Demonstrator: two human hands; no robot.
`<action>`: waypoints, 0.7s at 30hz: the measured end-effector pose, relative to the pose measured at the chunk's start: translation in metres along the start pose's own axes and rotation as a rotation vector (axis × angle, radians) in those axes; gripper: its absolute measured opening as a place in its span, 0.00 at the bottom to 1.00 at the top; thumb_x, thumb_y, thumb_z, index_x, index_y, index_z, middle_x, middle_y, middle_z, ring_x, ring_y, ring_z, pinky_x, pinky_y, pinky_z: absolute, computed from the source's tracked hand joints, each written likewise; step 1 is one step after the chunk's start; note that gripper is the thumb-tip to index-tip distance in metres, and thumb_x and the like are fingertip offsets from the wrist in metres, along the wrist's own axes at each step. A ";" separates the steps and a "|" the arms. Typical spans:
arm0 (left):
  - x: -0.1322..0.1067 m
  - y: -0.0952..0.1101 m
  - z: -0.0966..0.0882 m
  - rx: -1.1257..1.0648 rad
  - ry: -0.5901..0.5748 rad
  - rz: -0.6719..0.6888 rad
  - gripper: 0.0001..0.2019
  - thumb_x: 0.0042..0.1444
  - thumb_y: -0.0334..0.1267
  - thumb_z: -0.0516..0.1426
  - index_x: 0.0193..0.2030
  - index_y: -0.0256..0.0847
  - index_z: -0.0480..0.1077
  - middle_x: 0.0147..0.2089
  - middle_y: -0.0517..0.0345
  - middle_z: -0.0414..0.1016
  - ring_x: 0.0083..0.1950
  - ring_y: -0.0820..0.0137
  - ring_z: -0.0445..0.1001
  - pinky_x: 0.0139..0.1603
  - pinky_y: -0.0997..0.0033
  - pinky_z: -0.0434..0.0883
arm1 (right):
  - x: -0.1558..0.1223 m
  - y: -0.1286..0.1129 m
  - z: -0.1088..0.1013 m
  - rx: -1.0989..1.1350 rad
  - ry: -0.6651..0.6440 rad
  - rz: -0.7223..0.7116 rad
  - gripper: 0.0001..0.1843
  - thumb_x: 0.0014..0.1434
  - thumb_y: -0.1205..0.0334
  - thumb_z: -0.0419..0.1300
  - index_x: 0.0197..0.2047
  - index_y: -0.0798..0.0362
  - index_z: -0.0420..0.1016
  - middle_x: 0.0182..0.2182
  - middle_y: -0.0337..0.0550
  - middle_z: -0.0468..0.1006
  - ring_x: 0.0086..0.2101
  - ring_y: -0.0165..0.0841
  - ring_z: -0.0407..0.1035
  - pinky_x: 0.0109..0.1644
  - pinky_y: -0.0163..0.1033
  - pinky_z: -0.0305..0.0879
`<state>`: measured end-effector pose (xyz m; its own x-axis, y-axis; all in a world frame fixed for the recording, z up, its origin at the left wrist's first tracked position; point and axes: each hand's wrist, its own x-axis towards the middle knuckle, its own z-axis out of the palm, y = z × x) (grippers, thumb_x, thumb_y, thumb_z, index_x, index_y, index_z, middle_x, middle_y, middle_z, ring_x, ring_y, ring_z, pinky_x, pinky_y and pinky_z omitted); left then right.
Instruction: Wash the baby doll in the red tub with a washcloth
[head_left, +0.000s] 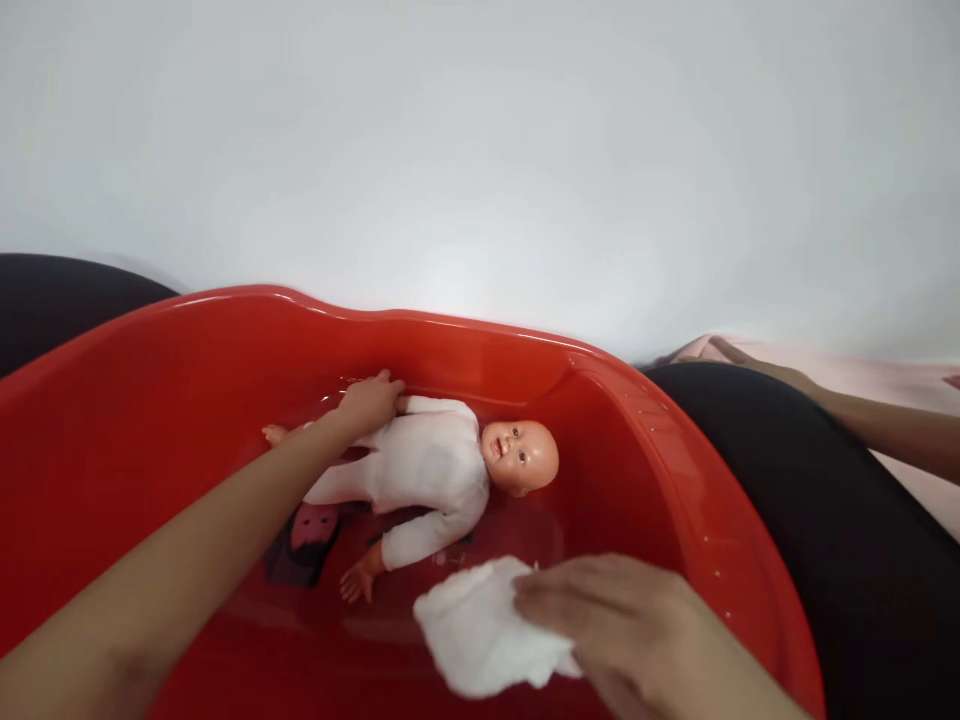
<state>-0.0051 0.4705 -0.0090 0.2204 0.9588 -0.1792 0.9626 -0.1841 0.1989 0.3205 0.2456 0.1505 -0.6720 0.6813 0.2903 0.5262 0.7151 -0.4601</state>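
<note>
A baby doll (431,460) in a white body suit lies face up in a red baby bath (480,335), its head toward the right. My left hand (371,403) reaches over the doll's legs and is closed on it near its far hand; the exact grip is partly hidden. Close to me, my right hand (622,615), somewhat blurred, grips a crumpled white cloth (487,625) above the near side of the bath. The cloth is apart from the doll, whose near arm stretches toward the bath's near side.
A dark picture (304,545) with a pink face shows on the bath floor beside the doll's legs. Dark rounded surfaces (750,440) flank the bath. At the far right, another person's arm (885,425) lies over pale pink fabric (840,370). Behind is a white surface (465,150).
</note>
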 end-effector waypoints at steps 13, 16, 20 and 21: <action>-0.011 -0.006 -0.005 -1.197 -0.017 -0.039 0.22 0.44 0.35 0.68 0.48 0.40 0.72 0.41 0.58 0.78 0.43 0.66 0.77 0.50 0.62 0.76 | 0.201 0.158 0.064 -0.008 -0.050 0.620 0.08 0.61 0.68 0.58 0.42 0.57 0.77 0.40 0.49 0.81 0.39 0.36 0.73 0.41 0.37 0.64; -0.005 -0.002 -0.002 -1.414 -0.015 -0.071 0.26 0.43 0.31 0.69 0.51 0.38 0.73 0.43 0.55 0.80 0.46 0.64 0.79 0.56 0.59 0.75 | 0.222 0.167 0.101 0.182 -0.029 0.718 0.07 0.62 0.68 0.58 0.43 0.56 0.75 0.40 0.46 0.81 0.38 0.34 0.73 0.38 0.35 0.65; -0.001 0.003 -0.002 -1.684 -0.114 -0.136 0.17 0.51 0.29 0.65 0.50 0.37 0.76 0.49 0.45 0.82 0.53 0.57 0.80 0.60 0.57 0.75 | 0.241 0.161 0.134 0.380 -0.057 0.713 0.07 0.66 0.61 0.58 0.46 0.53 0.73 0.41 0.41 0.82 0.36 0.30 0.75 0.38 0.33 0.69; -0.001 0.003 -0.003 -1.734 -0.139 -0.170 0.13 0.55 0.30 0.62 0.48 0.37 0.77 0.48 0.44 0.82 0.52 0.57 0.81 0.59 0.57 0.76 | 0.244 0.159 0.139 0.419 -0.062 0.699 0.09 0.66 0.59 0.59 0.48 0.53 0.72 0.42 0.42 0.82 0.37 0.31 0.75 0.39 0.34 0.70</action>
<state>-0.0026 0.4694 -0.0053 0.2436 0.9001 -0.3613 -0.2738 0.4212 0.8646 0.1678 0.5040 0.0314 -0.2948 0.9297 -0.2209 0.6041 0.0023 -0.7969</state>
